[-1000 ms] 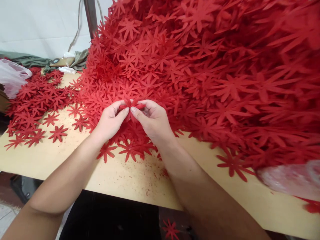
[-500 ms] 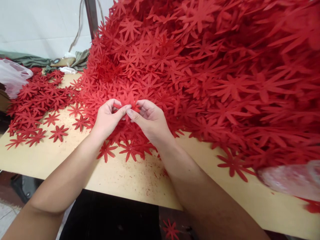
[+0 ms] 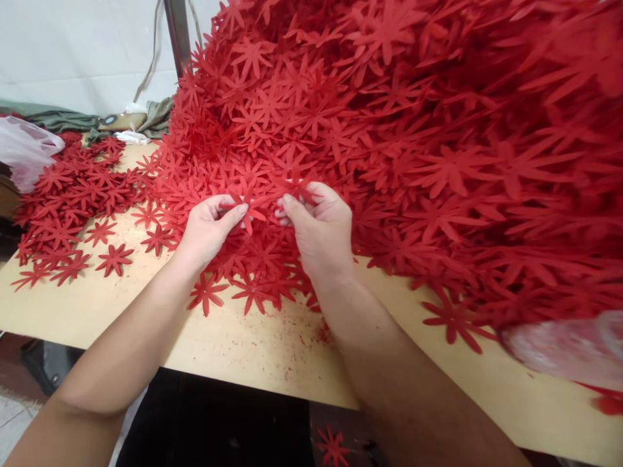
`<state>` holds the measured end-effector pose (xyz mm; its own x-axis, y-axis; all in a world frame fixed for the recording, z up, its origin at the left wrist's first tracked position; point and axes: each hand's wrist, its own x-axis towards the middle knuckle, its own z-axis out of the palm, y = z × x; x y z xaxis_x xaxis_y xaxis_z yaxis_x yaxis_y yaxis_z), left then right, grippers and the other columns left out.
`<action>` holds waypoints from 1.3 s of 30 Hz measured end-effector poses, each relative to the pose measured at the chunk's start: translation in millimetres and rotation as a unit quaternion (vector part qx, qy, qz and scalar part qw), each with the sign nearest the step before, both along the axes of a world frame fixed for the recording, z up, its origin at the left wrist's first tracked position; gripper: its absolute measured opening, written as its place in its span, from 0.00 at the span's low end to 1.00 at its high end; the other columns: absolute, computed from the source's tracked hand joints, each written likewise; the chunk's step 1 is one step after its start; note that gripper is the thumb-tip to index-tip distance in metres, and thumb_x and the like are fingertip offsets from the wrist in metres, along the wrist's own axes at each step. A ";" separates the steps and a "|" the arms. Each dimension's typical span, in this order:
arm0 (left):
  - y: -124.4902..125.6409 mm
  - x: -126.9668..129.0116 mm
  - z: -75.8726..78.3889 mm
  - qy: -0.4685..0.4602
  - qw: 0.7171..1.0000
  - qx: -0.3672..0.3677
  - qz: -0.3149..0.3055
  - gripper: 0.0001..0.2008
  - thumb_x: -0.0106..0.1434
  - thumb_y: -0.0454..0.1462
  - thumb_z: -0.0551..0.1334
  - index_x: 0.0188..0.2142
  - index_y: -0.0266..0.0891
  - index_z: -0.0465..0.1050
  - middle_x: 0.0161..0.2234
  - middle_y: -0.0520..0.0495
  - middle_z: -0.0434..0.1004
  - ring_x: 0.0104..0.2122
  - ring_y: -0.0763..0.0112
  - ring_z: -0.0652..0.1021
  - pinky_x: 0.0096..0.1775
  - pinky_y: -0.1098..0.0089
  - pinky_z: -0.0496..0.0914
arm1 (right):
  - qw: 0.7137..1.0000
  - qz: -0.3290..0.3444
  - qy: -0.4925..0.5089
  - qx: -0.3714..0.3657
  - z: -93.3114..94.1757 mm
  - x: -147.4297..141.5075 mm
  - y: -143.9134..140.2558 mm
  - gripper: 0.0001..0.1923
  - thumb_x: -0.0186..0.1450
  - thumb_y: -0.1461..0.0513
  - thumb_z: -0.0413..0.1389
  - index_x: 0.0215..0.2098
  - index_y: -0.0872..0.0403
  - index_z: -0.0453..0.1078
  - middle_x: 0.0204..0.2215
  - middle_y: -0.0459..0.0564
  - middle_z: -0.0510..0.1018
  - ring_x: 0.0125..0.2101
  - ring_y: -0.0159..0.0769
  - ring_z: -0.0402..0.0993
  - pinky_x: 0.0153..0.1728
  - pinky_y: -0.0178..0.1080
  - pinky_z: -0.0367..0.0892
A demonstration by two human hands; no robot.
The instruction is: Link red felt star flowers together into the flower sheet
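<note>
Left hand (image 3: 210, 227) at centre frame, thumb and forefinger pinched on a flat red star-shaped felt flower (image 3: 247, 206). Right hand (image 3: 320, 226) just beside it, fingers closed on another red felt flower (image 3: 298, 188) at the foot of the huge heap of red felt flowers (image 3: 413, 130) filling the upper right. Hands slightly apart, both above the pale wooden tabletop (image 3: 243, 344). Flat spread of loose red flowers (image 3: 73, 201) at left; crumpled clear plastic bag (image 3: 22, 152) at the upper left edge.
</note>
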<state>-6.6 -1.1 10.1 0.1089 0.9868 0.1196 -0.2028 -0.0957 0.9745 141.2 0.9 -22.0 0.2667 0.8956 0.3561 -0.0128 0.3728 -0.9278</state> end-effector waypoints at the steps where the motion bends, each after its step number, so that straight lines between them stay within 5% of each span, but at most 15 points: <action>1: -0.5 0.1 0.5 0.005 1.000 -0.001 0.008 0.17 0.45 0.41 0.73 0.21 0.37 0.66 0.18 0.57 0.70 0.19 0.82 0.68 0.25 0.77 0.63 | 0.999 -0.015 -0.025 0.017 -1.4 1.3 0.4 0.15 0.59 0.54 0.59 0.43 0.50 0.70 0.40 0.49 0.76 0.38 0.34 0.75 0.41 0.42 0.74; 5: -1.3 1.2 0.4 0.018 0.999 -0.020 0.032 0.17 0.47 0.42 0.73 0.21 0.37 0.66 0.18 0.57 0.69 0.19 0.82 0.68 0.25 0.77 0.63 | 0.991 -0.041 -0.107 0.066 1.6 -1.1 -5.6 0.20 0.59 0.50 0.59 0.48 0.48 0.72 0.50 0.52 0.73 0.54 0.41 0.68 0.57 0.49 0.64; 9: -1.6 3.5 -1.9 0.035 0.999 -0.029 0.026 0.18 0.47 0.42 0.73 0.20 0.36 0.64 0.17 0.58 0.67 0.18 0.83 0.65 0.23 0.78 0.61 | 0.995 0.083 -0.046 0.023 8.0 -13.4 -14.0 0.21 0.58 0.45 0.58 0.41 0.50 0.72 0.36 0.48 0.78 0.38 0.34 0.75 0.45 0.42 0.72; 12: -2.4 4.6 -2.9 0.041 0.999 -0.028 0.000 0.18 0.49 0.42 0.72 0.21 0.36 0.65 0.16 0.58 0.66 0.17 0.83 0.65 0.22 0.78 0.61 | 0.991 0.131 0.007 -0.016 10.4 -19.0 -15.8 0.20 0.52 0.46 0.63 0.31 0.52 0.70 0.26 0.43 0.75 0.27 0.28 0.71 0.33 0.35 0.71; 18: -5.0 2.2 0.0 0.022 0.997 -0.020 -0.077 0.13 0.49 0.38 0.72 0.27 0.36 0.70 0.22 0.57 0.71 0.22 0.81 0.70 0.29 0.77 0.66 | 0.995 0.077 0.064 -0.012 15.1 -12.3 -10.8 0.16 0.51 0.51 0.66 0.27 0.52 0.70 0.24 0.41 0.73 0.25 0.25 0.67 0.30 0.32 0.68; 29: -1.6 2.4 -0.3 0.064 0.998 -0.001 -0.005 0.16 0.52 0.41 0.70 0.21 0.37 0.65 0.16 0.58 0.67 0.18 0.83 0.67 0.25 0.78 0.63 | 1.000 -0.019 -0.008 -0.022 16.0 -8.3 -11.4 0.26 0.61 0.44 0.54 0.18 0.53 0.54 0.15 0.39 0.55 0.18 0.24 0.55 0.22 0.33 0.55; 34: -1.8 2.1 -0.4 0.050 0.999 -0.004 0.004 0.15 0.55 0.42 0.68 0.22 0.37 0.65 0.17 0.57 0.68 0.18 0.83 0.66 0.25 0.78 0.62 | 0.999 0.002 -0.034 -0.032 19.6 -12.3 -15.2 0.27 0.61 0.47 0.55 0.17 0.53 0.49 0.14 0.38 0.51 0.18 0.23 0.50 0.21 0.33 0.52; 39: 0.9 1.7 -5.2 0.025 0.999 -0.011 0.017 0.13 0.52 0.37 0.70 0.26 0.38 0.66 0.21 0.59 0.69 0.22 0.82 0.70 0.28 0.78 0.66 | 0.996 0.059 0.032 -0.058 17.2 -15.6 -13.4 0.14 0.58 0.57 0.61 0.26 0.52 0.60 0.17 0.37 0.64 0.18 0.23 0.61 0.21 0.31 0.60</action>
<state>-4.9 -0.2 5.0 0.0805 0.9924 0.0934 -0.1508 -0.0805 0.9853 125.7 -12.5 -4.8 0.1755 0.9565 0.2332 -0.1118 0.2547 -0.9605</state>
